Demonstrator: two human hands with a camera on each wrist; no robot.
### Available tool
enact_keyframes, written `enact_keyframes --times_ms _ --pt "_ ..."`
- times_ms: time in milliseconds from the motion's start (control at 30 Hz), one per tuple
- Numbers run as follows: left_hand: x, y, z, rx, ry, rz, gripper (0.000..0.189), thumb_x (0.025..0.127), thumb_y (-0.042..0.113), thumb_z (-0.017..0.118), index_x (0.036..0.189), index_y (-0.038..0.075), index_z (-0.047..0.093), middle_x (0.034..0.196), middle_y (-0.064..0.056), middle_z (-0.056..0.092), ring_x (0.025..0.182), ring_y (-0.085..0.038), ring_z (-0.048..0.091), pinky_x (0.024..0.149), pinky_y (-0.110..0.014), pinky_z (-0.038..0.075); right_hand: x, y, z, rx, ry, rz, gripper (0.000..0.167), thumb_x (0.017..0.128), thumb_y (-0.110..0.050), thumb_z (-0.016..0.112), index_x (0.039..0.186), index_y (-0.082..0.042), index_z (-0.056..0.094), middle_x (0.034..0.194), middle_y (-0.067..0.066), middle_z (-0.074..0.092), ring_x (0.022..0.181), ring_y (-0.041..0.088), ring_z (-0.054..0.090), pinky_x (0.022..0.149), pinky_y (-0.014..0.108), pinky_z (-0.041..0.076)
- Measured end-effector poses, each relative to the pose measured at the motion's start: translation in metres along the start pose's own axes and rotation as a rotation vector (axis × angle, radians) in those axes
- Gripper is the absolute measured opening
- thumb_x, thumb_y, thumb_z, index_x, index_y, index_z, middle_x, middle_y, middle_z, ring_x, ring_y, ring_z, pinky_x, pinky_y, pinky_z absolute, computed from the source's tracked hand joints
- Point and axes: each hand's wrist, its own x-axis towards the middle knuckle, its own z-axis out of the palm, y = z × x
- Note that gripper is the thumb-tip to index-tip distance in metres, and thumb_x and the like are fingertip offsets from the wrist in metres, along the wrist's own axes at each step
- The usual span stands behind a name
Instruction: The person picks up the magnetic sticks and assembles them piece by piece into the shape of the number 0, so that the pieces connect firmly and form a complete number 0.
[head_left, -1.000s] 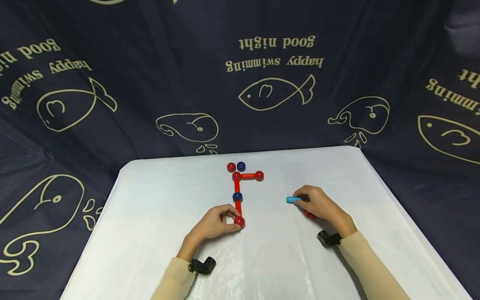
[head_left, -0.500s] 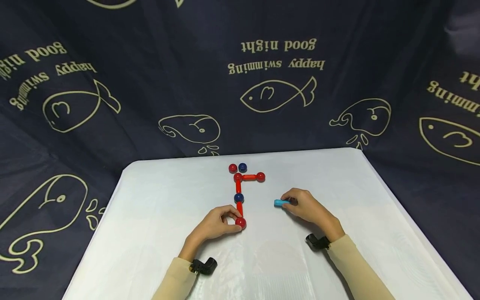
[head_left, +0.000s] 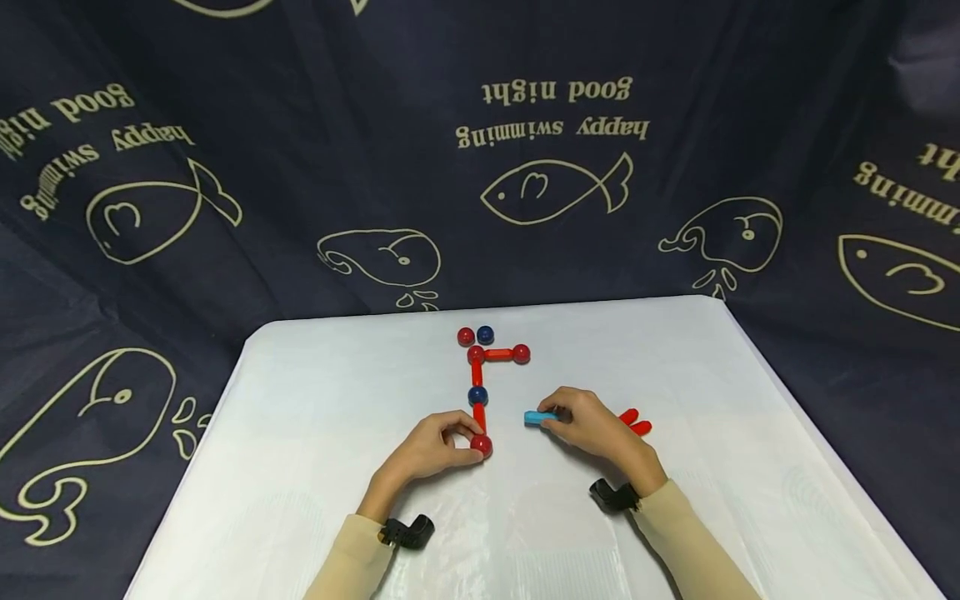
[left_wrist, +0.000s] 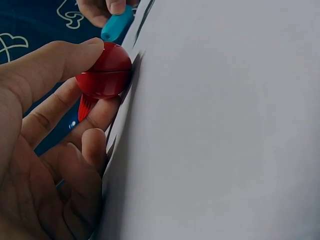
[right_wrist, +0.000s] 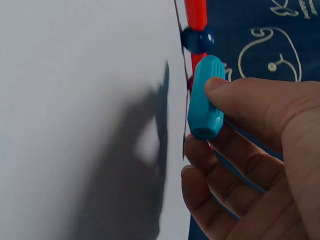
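Note:
My left hand [head_left: 429,448] pinches a red ball [left_wrist: 106,71] between thumb and fingers at the near end of a chain. From that ball a red rod [head_left: 478,414] runs to a dark blue ball [head_left: 477,396]. Another red rod [head_left: 477,372] leads on to a red corner ball [head_left: 476,355], where a sideways rod [head_left: 498,355] ends in a further red ball [head_left: 521,354]. My right hand [head_left: 588,421] holds a light blue rod [right_wrist: 206,100] by thumb and fingers, its free end pointing left toward the ball in my left hand, a gap between them.
A loose red ball [head_left: 466,337] and a loose blue ball [head_left: 485,335] lie just beyond the corner. Two red rods [head_left: 636,422] lie behind my right hand. The white table [head_left: 337,375] backs onto a dark printed cloth [head_left: 420,167].
My right hand has carried the light blue rod leftward and slightly nearer, uncovering the two red rods. My left hand keeps its pinch on the red ball.

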Motion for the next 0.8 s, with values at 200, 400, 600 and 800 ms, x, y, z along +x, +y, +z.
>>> enact_keyframes --times_ms 200,400,600,800 --pt "0.003 -0.002 -0.001 0.002 0.004 0.010 0.024 0.084 0.032 0.087 0.104 0.027 0.073 0.095 0.009 0.072 0.064 -0.010 0.053 0.060 -0.024 0.044 0.003 -0.009 0.012 0.008 -0.031 -0.055 0.016 0.091 -0.012 0.079 0.106 -0.010 0.077 0.097 -0.003 0.071 0.081 0.007 0.058 0.073 0.022 0.054" --pt "0.001 -0.002 -0.002 -0.005 0.007 0.003 0.024 0.084 0.032 0.086 0.104 0.027 0.073 0.095 0.008 0.072 0.064 -0.011 0.053 0.059 -0.025 0.045 0.003 -0.016 0.019 -0.012 -0.053 -0.089 0.014 0.091 -0.013 0.079 0.106 -0.011 0.077 0.097 -0.005 0.071 0.081 0.005 0.059 0.074 0.022 0.055" --pt "-0.001 0.002 -0.002 -0.017 0.008 -0.011 0.024 0.084 0.031 0.086 0.104 0.027 0.074 0.095 0.009 0.072 0.064 -0.010 0.052 0.059 -0.025 0.045 0.002 -0.023 0.022 -0.006 -0.068 -0.110 0.015 0.091 -0.012 0.079 0.105 -0.010 0.078 0.096 -0.005 0.071 0.081 0.004 0.059 0.074 0.022 0.055" --pt "-0.001 0.002 -0.002 -0.021 0.005 -0.007 0.024 0.084 0.031 0.087 0.105 0.027 0.074 0.096 0.009 0.073 0.062 -0.009 0.052 0.058 -0.024 0.044 0.000 -0.030 0.025 0.019 -0.103 -0.108 0.016 0.092 -0.012 0.078 0.108 -0.009 0.078 0.099 -0.002 0.072 0.081 0.005 0.059 0.074 0.022 0.055"
